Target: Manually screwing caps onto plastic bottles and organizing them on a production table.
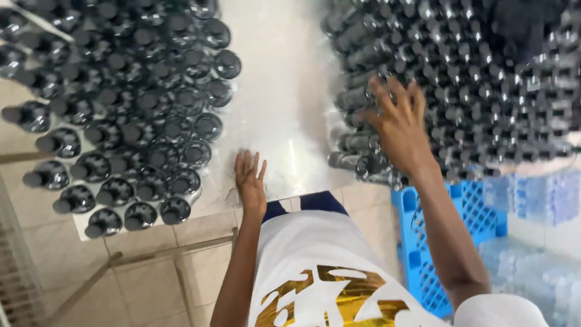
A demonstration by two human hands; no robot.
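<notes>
My left hand (250, 179) rests flat, fingers spread, on the bare white tabletop (275, 103) near its front edge. It holds nothing. My right hand (399, 124) reaches into a dense mass of clear bottles with dark caps (484, 79) on the right, fingers spread over the nearest ones. I cannot tell whether it grips a bottle. On the left side of the table stands another crowd of upright dark-capped clear bottles (133, 115), seen from above.
A blue plastic crate (478, 209) stands on the tiled floor at right, next to shrink-wrapped packs (532, 272). A metal table frame (151, 254) shows below the table edge at left. My white shirt with a gold print fills the bottom centre.
</notes>
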